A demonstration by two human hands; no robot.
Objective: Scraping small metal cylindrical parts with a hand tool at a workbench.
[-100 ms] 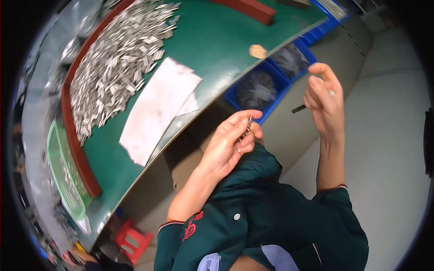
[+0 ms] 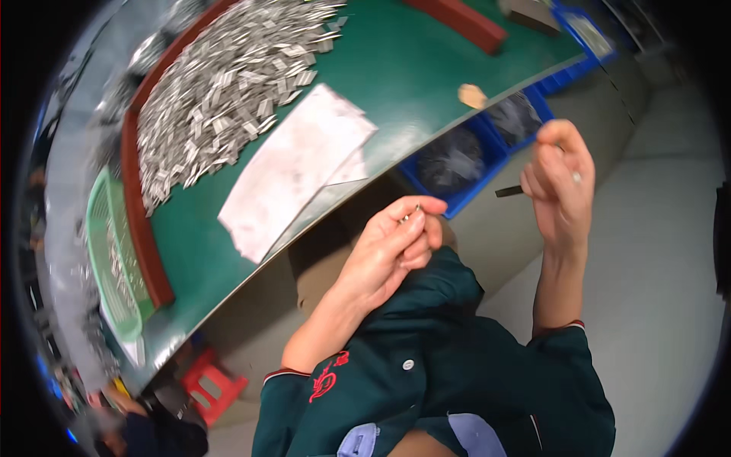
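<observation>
Left hand (image 2: 384,255) raised off the green desk (image 2: 411,84), fingers pinched together on a small metal piece (image 2: 413,211), likely for closer inspection. Right hand (image 2: 560,183) lifted too, fingers closed round a dark thin tool (image 2: 509,191), above the blue bins (image 2: 464,164). Heap of metal pieces (image 2: 228,84) well apart on desk, beside white paper (image 2: 293,167).

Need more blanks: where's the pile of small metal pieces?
Head view, upper left: the pile of small metal pieces lies on the green table, beside the white paper sheet.

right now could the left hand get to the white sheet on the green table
Probably yes: the left hand, pinching a small metal piece, hangs just off the table edge, and nothing lies between it and the white sheet.
</observation>
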